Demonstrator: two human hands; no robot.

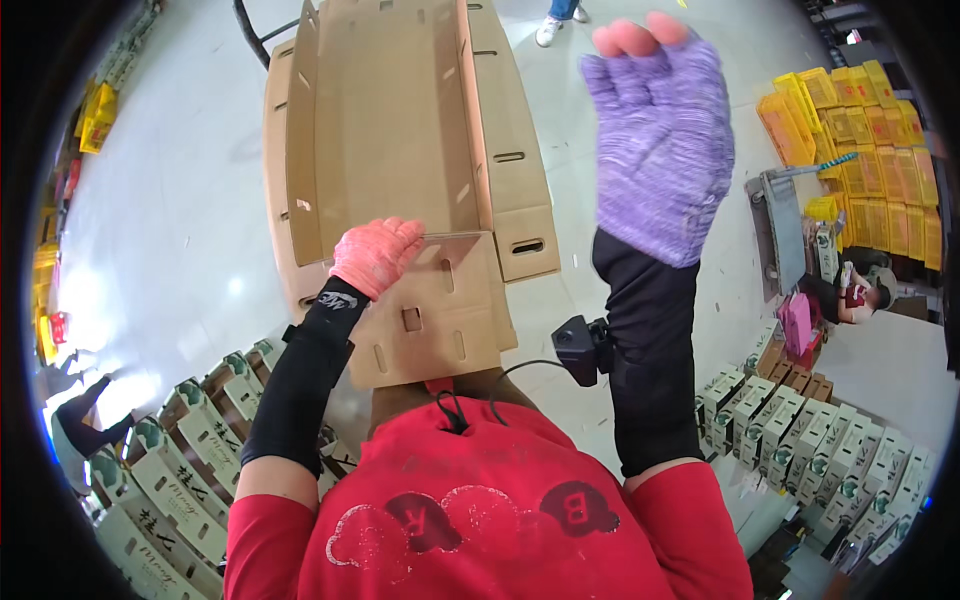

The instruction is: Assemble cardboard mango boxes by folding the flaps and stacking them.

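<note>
A large brown cardboard box (395,110) stretches away in front of me. Its long side flaps with slots are folded outward. The near end flap (430,325) hangs toward my waist and has cut-out holes. My left hand (377,257), in a coral-pink glove, is closed over the top edge of the near end wall, at its left part. Raised to the right of the box is my right hand (660,140), in a purple glove with bare fingertips. Its fingers are stretched out, and it holds nothing and stays apart from the box.
Rows of printed cartons stand at the lower left (180,470) and lower right (800,430). Yellow crates (870,160) are stacked at the right, beside a grey platform cart (778,230). A person's feet (550,28) show beyond the box; another person (858,295) is at the right.
</note>
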